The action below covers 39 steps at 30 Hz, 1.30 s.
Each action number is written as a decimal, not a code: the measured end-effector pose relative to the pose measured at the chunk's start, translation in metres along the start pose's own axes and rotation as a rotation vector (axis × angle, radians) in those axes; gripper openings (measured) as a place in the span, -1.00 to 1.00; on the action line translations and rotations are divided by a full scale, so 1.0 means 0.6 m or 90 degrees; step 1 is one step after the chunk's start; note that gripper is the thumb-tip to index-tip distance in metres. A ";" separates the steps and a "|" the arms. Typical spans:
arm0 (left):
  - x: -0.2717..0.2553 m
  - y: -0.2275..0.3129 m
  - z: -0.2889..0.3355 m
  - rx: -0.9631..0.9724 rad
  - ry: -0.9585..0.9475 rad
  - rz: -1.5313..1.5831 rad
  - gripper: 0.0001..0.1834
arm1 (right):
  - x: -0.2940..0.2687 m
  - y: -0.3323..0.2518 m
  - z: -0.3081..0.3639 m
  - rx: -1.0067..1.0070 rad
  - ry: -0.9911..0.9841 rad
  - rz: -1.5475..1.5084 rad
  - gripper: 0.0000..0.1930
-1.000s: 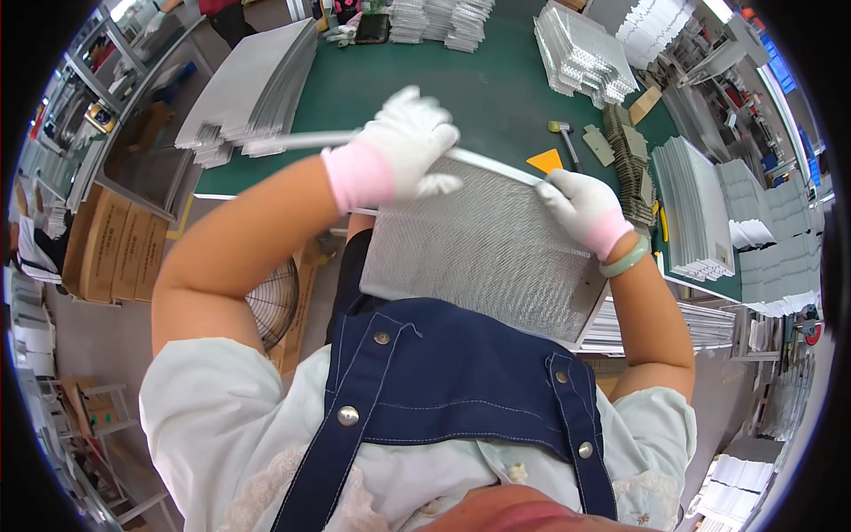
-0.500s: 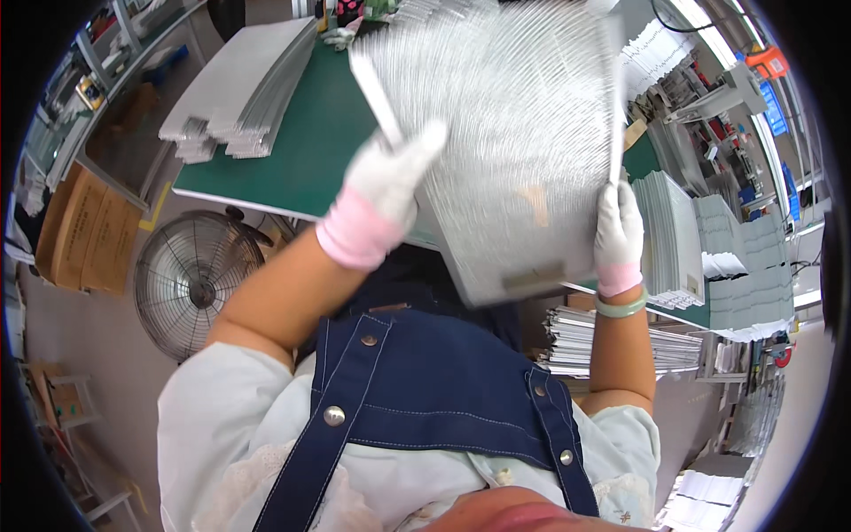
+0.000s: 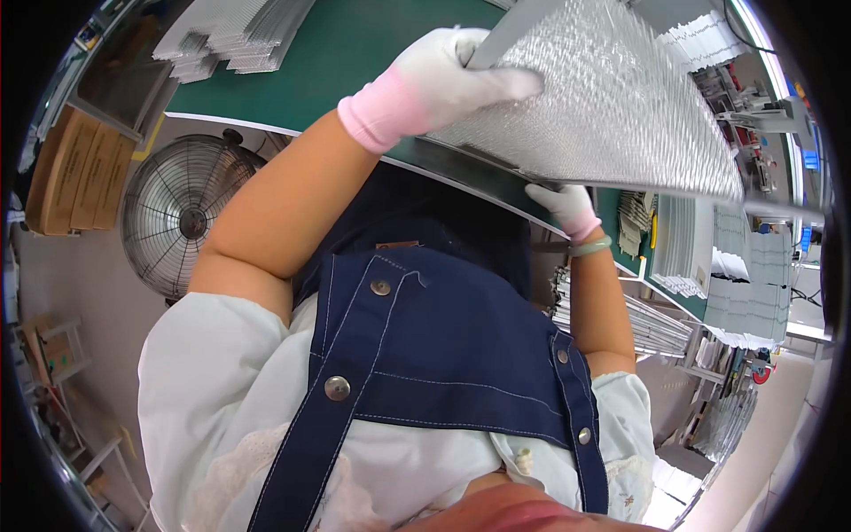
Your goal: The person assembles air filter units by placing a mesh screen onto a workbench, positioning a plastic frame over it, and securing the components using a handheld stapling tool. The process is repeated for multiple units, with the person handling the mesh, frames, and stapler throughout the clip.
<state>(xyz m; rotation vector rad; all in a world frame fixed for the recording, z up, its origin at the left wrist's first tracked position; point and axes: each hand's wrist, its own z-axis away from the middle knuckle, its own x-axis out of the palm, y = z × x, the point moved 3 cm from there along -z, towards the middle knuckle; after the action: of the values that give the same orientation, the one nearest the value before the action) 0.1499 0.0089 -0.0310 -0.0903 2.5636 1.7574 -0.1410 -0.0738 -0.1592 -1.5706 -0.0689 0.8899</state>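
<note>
A silvery mesh panel (image 3: 612, 106) is held tilted above the green desk (image 3: 372, 44). The left hand (image 3: 452, 80), also above the desk, is closed on one side of the panel: the thumb lies over the mesh face, and the other fingers go behind the edge. Probably it grips there because the edge is stiffer than the mesh.

The right hand (image 3: 560, 204) is at the panel's lower edge, by the desk's near side. Its fingers are partly hidden, so one cannot tell how far they are closed; perhaps it supports the low side, as the panel is broad for one hand. The white gloves (image 3: 434, 66) may protect both skin and surface.

On the desk's left part lies a pile of panels (image 3: 257, 31), on its right part a pale stack (image 3: 681, 248), perhaps to leave working room between. Left of the desk stands a fan (image 3: 193, 222), likely for cooling.
</note>
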 end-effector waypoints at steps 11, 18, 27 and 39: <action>0.030 -0.021 0.137 0.349 -0.319 0.065 -0.69 | 0.009 0.001 -0.031 -0.237 -0.138 0.377 -0.68; 0.022 -0.007 0.090 0.275 -0.181 0.023 -0.82 | 0.007 -0.031 -0.024 -0.292 -0.101 0.256 -0.67; 0.014 0.145 -0.041 -0.011 -0.031 0.063 -0.72 | 0.009 0.050 -0.039 -0.007 0.032 0.074 -0.62; -0.024 0.070 -0.154 0.040 0.032 0.017 -0.69 | -0.172 -0.268 -0.061 -0.285 0.247 -0.385 -0.71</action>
<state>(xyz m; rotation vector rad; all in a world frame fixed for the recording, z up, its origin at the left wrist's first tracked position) 0.1620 -0.0618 0.0423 -0.0992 2.6647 1.7034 -0.1221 -0.1207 0.0287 -1.9559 -0.4641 0.0859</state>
